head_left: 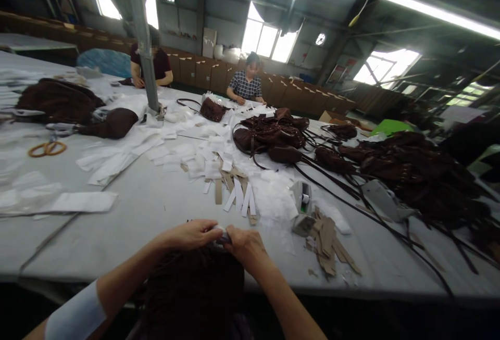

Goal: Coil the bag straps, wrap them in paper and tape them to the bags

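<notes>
At the table's near edge, my left hand (195,234) and my right hand (247,246) meet with fingers closed. Between their fingertips is a small white piece (223,235), which looks like thin wrapping; what it covers is hidden. Directly below hangs a dark brown bag (195,293) with a fringed-looking surface, its top close against both hands. Its lower part is lost in shadow. Just beyond my hands lie white and tan paper strips (234,186) on the white table (144,225).
A tape dispenser (302,207) and tan cardboard strips (326,241) lie to the right. Brown bags with long straps (273,134) pile up behind them. Orange-handled scissors (47,148) rest at left. A metal post (142,38) rises from the table; two people sit across.
</notes>
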A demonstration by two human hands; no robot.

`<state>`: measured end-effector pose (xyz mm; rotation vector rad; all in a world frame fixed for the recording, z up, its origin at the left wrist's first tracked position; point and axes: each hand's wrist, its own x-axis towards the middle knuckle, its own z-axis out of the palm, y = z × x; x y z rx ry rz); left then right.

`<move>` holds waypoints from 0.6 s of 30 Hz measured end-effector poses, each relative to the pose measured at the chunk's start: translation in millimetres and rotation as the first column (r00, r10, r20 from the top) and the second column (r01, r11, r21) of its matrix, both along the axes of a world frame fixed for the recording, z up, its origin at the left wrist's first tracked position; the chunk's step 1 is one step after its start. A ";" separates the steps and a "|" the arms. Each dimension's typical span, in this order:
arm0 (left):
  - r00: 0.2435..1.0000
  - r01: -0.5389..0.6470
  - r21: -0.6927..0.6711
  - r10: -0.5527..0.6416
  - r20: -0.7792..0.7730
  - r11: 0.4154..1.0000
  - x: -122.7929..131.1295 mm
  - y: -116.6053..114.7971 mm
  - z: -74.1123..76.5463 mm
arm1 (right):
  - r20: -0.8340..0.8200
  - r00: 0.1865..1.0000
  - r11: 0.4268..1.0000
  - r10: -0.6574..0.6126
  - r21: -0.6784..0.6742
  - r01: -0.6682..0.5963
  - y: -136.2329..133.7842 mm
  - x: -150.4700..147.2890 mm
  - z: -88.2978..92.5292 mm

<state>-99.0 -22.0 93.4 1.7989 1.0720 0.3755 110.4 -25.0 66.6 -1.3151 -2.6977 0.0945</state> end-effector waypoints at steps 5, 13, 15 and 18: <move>0.996 -0.016 0.039 0.019 -0.082 0.999 4.7 -8.2 -2.1 | 0.036 0.998 0.999 0.050 0.006 -0.050 -1.1 1.5 -3.8; 0.952 -0.091 -0.340 0.182 0.245 0.936 -1.5 -24.7 -5.4 | 0.019 0.992 0.992 0.123 -0.015 -0.123 -3.8 8.5 4.9; 0.930 -0.003 -0.511 0.191 0.314 0.859 -3.4 -28.1 -4.8 | -0.012 0.992 0.991 0.126 -0.034 -0.126 -3.7 7.6 7.4; 0.872 0.036 -0.579 0.257 0.416 0.815 -0.5 -29.0 -9.3 | -0.038 0.994 0.992 0.101 -0.078 -0.104 -2.2 5.4 10.1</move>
